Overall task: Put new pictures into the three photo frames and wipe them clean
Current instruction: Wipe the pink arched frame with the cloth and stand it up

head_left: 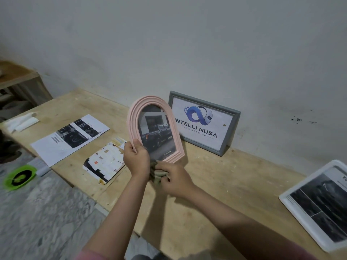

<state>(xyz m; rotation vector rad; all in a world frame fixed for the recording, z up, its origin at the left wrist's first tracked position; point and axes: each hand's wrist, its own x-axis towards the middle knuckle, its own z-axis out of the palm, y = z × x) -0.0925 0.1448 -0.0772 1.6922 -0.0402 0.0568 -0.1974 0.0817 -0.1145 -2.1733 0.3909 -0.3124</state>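
Note:
My left hand (pixel 136 158) grips the lower left edge of a pink arched photo frame (pixel 134 113), held upright above the wooden table (pixel 216 184). A picture of a dark pickup truck shows inside it. My right hand (pixel 174 180) clutches a greyish cloth (pixel 155 170) pressed against the frame's bottom edge. A grey rectangular frame (pixel 232 117) with a blue logo picture leans on the wall behind. A white frame (pixel 293 203) with dark pictures lies flat at the right edge.
A printed sheet with car photos (pixel 67 139) and a cut-out picture piece (pixel 104 163) lie on the table's left part. Folded white paper (pixel 21 121) rests at the far left end. A green tape dispenser (pixel 18 177) sits on the marble floor below.

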